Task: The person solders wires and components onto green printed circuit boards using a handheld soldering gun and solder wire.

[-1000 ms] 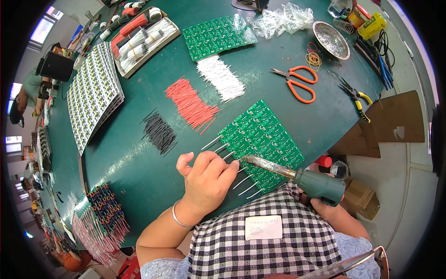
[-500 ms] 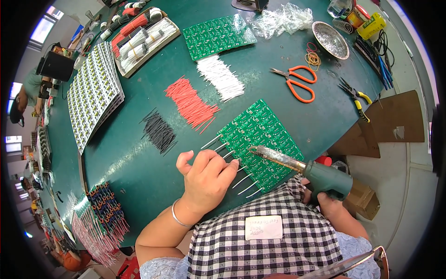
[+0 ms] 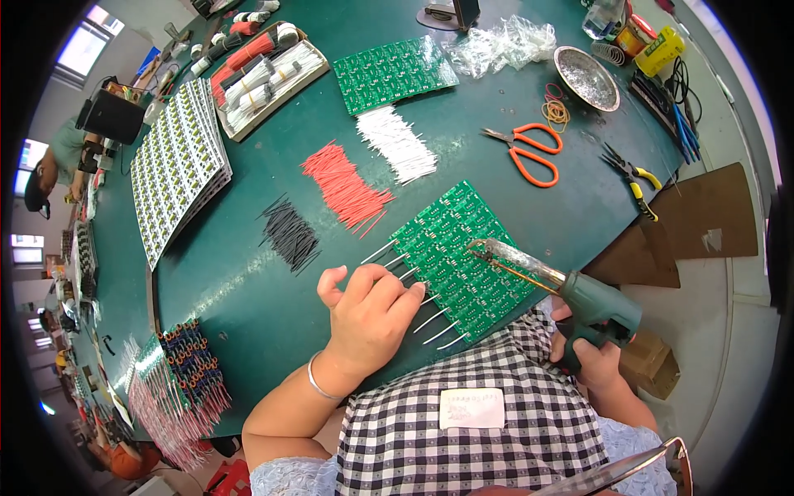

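Note:
A green circuit board panel (image 3: 463, 248) lies at an angle on the table in front of me. Several white wires (image 3: 378, 252) stick out from its left edge. Over that edge my left hand (image 3: 364, 318) is closed, thumb and forefinger pinching a white wire that the fingers mostly cover. My right hand (image 3: 591, 360) grips a dark green soldering gun (image 3: 597, 304) by its handle at the board's right side. Its metal barrel and thin copper-coloured tube point left over the board; whether the tip touches it I cannot tell.
Piles of black (image 3: 289, 233), red (image 3: 346, 186) and white wires (image 3: 397, 145) lie beyond the board. Another green panel (image 3: 395, 73) is behind. Orange-handled scissors (image 3: 538, 140), pliers (image 3: 637, 182) and a metal bowl (image 3: 610, 93) sit right; stacked white panels (image 3: 178, 169) stand left.
The soldering gun has moved right, away from my left fingers, and turned so its copper-coloured tube shows. My left hand stays at the board's edge. The view has shifted slightly.

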{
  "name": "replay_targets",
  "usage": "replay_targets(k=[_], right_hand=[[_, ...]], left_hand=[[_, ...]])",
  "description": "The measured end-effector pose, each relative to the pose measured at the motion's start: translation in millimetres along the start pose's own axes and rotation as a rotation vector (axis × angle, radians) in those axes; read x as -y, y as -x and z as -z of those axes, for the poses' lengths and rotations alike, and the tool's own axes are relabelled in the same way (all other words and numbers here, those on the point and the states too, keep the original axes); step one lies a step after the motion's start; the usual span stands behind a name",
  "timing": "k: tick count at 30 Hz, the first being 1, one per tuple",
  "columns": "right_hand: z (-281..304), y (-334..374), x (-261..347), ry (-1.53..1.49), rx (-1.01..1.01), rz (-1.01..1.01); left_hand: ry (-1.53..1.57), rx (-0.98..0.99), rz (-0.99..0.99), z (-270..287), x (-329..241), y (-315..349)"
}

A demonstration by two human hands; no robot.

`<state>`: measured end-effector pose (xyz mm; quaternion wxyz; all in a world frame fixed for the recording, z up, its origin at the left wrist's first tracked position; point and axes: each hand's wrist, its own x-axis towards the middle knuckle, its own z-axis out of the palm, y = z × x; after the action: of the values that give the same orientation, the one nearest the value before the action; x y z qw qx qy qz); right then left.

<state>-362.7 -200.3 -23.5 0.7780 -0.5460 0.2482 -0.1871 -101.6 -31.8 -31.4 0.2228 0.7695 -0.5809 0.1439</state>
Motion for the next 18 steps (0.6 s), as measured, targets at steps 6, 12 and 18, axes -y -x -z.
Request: replay_targets(k=[6,12,18], right_hand=[[-0.6,-0.9,6.7,0.015,0.069,0.026],[14.1,12.5,3.1,0.555,0.167,0.113],[15.1,19.3,-2.9,0.668,0.126,-0.014]], left_hand=[[0.124,0.031,0.079,1.3,1.2,-1.7],[0.141,0.035,0.132,10.5,-9.7,-1.1],[0.018,0.034,0.094,5.0,-20.1,11.3]])
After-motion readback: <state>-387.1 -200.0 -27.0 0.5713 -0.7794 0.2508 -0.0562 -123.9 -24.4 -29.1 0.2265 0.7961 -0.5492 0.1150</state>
